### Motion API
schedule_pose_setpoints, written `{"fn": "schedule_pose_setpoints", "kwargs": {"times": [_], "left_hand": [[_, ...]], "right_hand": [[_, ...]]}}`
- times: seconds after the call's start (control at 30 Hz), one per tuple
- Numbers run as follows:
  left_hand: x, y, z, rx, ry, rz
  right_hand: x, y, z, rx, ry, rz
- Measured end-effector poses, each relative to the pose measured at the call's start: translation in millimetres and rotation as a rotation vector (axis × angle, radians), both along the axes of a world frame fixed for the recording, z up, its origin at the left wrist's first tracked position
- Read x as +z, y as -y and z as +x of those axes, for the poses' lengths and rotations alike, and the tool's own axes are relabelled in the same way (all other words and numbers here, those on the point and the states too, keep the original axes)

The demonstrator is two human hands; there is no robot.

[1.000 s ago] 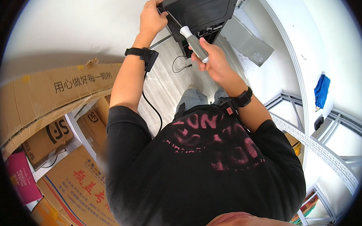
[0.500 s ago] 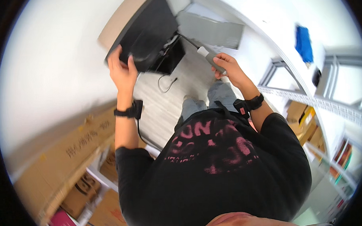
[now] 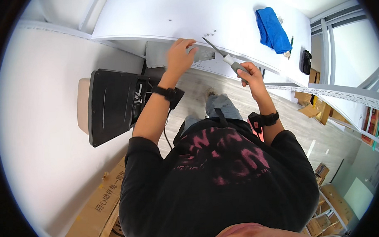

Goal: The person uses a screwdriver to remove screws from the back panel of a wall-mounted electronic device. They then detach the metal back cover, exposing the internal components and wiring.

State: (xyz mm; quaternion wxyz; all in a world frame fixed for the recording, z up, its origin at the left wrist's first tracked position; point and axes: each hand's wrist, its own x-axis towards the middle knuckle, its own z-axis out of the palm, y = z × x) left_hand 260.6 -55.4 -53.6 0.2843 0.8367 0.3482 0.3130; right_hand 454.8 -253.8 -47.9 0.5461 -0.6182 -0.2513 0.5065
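Observation:
My right hand (image 3: 250, 76) is closed round the grey handle of a long-shafted screwdriver (image 3: 234, 65). The screwdriver's dark tip points up and left over the white tabletop (image 3: 127, 20), close to several small screws (image 3: 211, 33). My left hand (image 3: 180, 58) is at the table's front edge, fingers loosely bent and thumb apart, with nothing seen in it. On my left stands a black-cased device (image 3: 114, 106) with a beige side. White wires (image 3: 139, 93) show in a cavity in the device, near my left forearm.
A blue cloth (image 3: 273, 31) and a small black object (image 3: 306, 62) lie at the table's right. One lone screw (image 3: 170, 20) is farther left. A grey metal sheet (image 3: 154, 55) shows below the table edge. Cardboard boxes (image 3: 105, 205) stand at lower left, with shelving (image 3: 351, 97) at right.
My left hand has come off the black device and moved to the table edge. The screwdriver has gone from the device's cavity to above the tabletop. The view has swung right.

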Motion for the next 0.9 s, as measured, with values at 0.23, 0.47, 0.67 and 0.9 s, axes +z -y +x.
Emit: {"fn": "schedule_pose_setpoints", "kwargs": {"times": [0.23,0.47,0.67,0.9], "left_hand": [[-30.4,-22.6,60.7,0.064,-0.103,0.041],[-31.7,-26.9,67.1,0.127,-0.059,-0.042],[-13.5,-35.7,25.9,0.236,0.471,-0.974],[-4.6,-32.1,-63.4,0.337,1.027,-1.301]], "right_hand": [[-6.7,-2.1,47.5,-0.077,-0.029,0.041],[-3.9,-17.7,59.4,-0.044,-0.028,0.048],[2.4,-50.2,45.3,0.129,-0.007,0.073],[-5.0,-105.9,-4.4,0.403,-0.041,0.07]]}}
